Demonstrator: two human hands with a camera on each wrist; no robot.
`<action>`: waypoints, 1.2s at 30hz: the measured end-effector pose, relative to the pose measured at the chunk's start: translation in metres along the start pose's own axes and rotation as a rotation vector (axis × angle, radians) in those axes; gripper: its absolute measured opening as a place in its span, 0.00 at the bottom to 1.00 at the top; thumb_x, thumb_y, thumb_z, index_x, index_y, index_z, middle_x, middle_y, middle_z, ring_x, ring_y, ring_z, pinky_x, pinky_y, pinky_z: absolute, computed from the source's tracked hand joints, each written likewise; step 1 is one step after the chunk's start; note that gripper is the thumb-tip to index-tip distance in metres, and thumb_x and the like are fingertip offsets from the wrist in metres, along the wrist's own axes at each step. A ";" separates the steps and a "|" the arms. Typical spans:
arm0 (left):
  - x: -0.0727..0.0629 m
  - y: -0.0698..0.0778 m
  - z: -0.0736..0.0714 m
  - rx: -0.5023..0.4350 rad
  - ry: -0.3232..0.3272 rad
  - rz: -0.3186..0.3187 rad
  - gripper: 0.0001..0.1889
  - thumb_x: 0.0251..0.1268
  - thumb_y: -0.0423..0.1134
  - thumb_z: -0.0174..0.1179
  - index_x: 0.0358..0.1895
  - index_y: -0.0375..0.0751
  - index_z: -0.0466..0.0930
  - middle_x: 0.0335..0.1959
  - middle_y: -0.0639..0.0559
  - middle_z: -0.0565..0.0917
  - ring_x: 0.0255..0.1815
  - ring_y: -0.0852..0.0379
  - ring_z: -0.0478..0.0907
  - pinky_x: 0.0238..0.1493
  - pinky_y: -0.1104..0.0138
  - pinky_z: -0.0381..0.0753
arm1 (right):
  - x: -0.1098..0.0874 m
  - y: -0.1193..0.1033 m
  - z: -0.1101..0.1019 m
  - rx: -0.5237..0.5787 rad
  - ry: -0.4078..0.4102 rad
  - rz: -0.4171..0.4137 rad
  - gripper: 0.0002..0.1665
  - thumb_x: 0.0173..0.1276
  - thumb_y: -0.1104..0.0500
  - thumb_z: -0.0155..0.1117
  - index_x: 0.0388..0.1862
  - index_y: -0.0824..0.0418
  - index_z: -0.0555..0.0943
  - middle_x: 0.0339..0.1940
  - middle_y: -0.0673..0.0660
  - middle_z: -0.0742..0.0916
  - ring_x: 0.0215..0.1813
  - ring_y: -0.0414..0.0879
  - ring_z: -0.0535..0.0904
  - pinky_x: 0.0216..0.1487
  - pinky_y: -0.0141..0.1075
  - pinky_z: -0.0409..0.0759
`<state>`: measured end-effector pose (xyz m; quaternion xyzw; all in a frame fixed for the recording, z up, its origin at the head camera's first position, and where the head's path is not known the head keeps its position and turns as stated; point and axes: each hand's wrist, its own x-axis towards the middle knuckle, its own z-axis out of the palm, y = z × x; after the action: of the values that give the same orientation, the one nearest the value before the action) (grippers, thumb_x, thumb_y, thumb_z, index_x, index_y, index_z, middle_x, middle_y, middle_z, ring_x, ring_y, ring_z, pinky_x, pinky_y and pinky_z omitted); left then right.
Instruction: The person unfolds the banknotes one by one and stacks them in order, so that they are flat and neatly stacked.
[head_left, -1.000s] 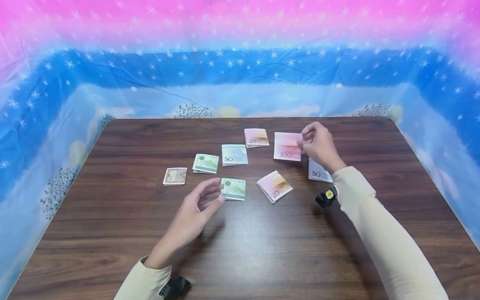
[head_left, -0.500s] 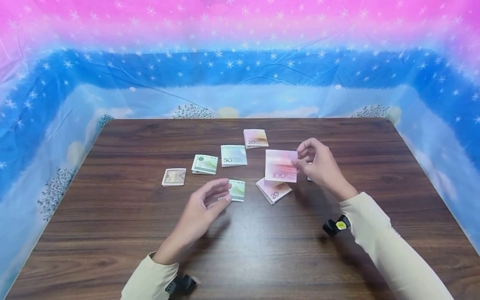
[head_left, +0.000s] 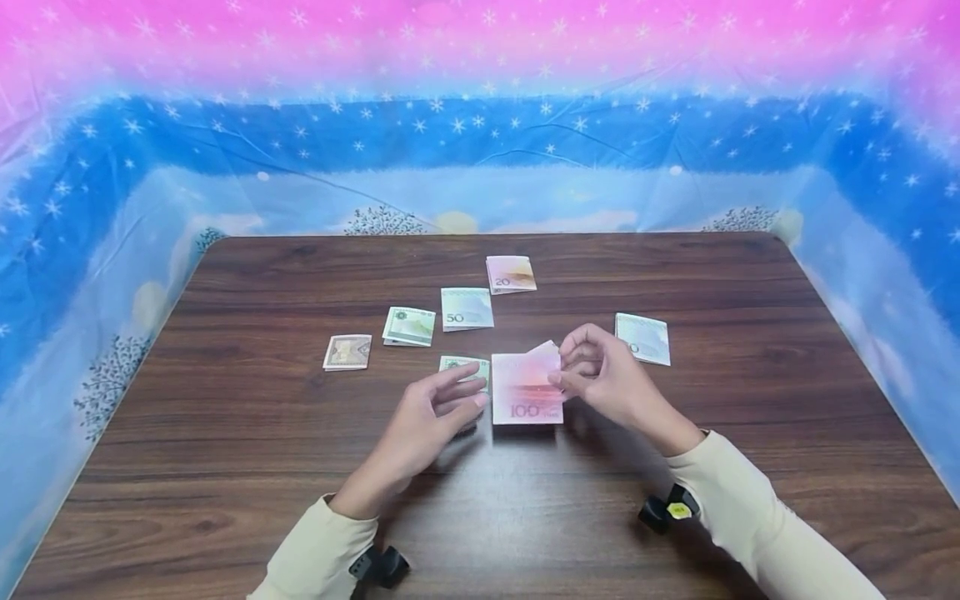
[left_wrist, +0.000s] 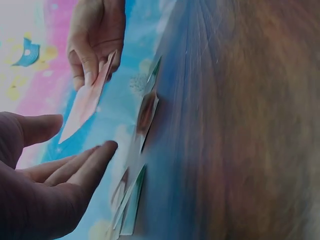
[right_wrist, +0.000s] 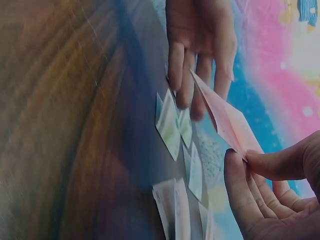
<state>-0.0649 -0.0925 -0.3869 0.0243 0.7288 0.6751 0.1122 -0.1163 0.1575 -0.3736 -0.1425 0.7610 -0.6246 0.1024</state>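
Observation:
A folded pink 100 banknote (head_left: 527, 390) hangs just above the table, pinched at its right edge between the thumb and fingers of my right hand (head_left: 618, 383). My left hand (head_left: 416, 433) is beside its left edge, fingers extended and thumb apart, with a gap to the note in the left wrist view. Behind the left fingertips lies a folded green banknote (head_left: 457, 362), partly covered. Only a corner of a folded 20 banknote (head_left: 543, 348) shows behind the 100 note. A folded 50 banknote (head_left: 648, 337) lies beyond the right hand.
Farther back on the brown wooden table (head_left: 247, 467) lie a brownish folded note (head_left: 348, 352), a green note (head_left: 409, 326), another 50 note (head_left: 467, 308) and another 20 note (head_left: 512, 273). A snowflake-patterned cloth (head_left: 480, 133) surrounds the table's far and side edges.
My right hand has brought the 100 banknote from the back right toward me and leftward, over the nearer 20 note. My left hand has shifted slightly right, toward it.

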 end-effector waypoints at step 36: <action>-0.004 0.000 0.017 -0.306 -0.110 -0.131 0.22 0.72 0.29 0.59 0.64 0.20 0.72 0.56 0.28 0.81 0.49 0.47 0.86 0.51 0.57 0.87 | -0.024 0.005 0.032 -0.168 -0.042 0.073 0.19 0.60 0.64 0.78 0.49 0.70 0.85 0.44 0.62 0.87 0.38 0.47 0.88 0.37 0.33 0.87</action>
<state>-0.0573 -0.0772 -0.3876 -0.0035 0.6103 0.7670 0.1982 -0.0839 0.1367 -0.3858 -0.1355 0.8132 -0.5512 0.1287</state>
